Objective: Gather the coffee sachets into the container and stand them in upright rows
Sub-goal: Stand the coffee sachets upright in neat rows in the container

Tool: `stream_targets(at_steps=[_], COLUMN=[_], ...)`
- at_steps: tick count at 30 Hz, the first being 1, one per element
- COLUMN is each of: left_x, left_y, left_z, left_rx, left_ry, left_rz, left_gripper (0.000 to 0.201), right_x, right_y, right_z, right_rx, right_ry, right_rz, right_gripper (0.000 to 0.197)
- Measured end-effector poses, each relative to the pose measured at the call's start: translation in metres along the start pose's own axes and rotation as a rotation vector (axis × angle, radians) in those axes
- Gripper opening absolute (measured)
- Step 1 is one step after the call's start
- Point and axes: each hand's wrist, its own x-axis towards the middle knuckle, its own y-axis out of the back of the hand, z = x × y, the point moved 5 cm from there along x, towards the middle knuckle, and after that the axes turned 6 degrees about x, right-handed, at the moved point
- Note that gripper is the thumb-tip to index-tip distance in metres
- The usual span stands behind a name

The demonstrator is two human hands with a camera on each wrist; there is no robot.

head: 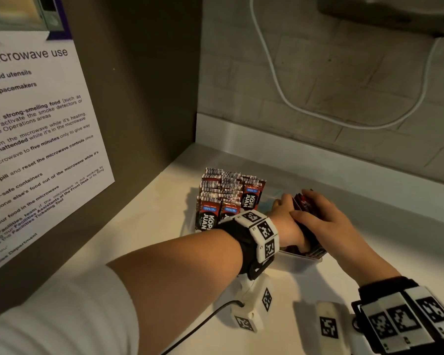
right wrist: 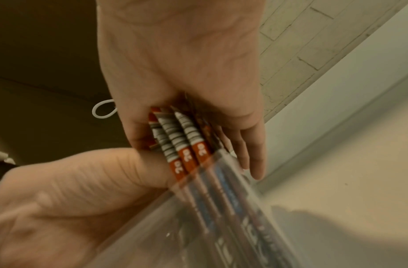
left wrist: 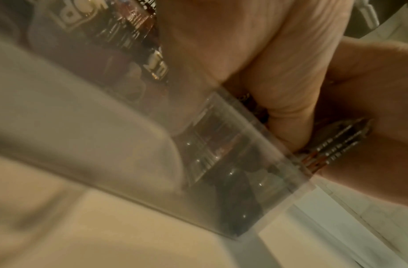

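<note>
Right hand (head: pixel 315 216) is gripping a bundle of Kopi Juan coffee sachets (right wrist: pixel 182 137) from above, fingers curled down one face and thumb on the other, and is lowering it into the near right corner of the clear plastic container (head: pixel 299 261) on the white counter (head: pixel 144 226). Left hand (head: pixel 289 226) is reaching into the same corner just beside the bundle, pressing against its near face; whether its fingers are closing round any sachet cannot be told. Bundle's long axis is running nearly upright, leaning slightly, directly beneath the right palm, so the right hand is the nearer one for seating it. Upright rows of sachets (head: pixel 223 198) are already filling the container's left part.

Head view is showing the whole layout. Right wrist view alone is showing the sachet edges fanned apart as they enter behind the wall. Left wrist view is showing only blurred packets through the container wall (left wrist: pixel 239 154).
</note>
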Motion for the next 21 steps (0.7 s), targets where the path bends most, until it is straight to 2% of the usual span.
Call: stream_targets(at_steps=[3,10,15,21], left_x=[0.002,0.006,0.013,0.011], left_y=[0.001,0.003,0.001,-0.005], left_z=[-0.002,0.001,0.002,0.009], left_rx=[-0.085,-0.064,0.008,-0.096], left_ry=[0.02,-0.03,-0.03,-0.043], left_rz=[-0.014,0.066,0.092,0.058], left_gripper=[0.08,0.048,0.04,0.034], right_x=[0.0,0.002,0.001,0.0], right_y=[0.002,0.002,0.003,0.002], right_z=[0.002,0.005,0.004,0.002], right_rx=[0.009,0.028,0.04,0.077], right_ry=[0.005,0.001,0.006,0.004], right_rz=[-0.002,-0.006,0.0,0.006], right_gripper=[0.062,0.054,0.051,0.04])
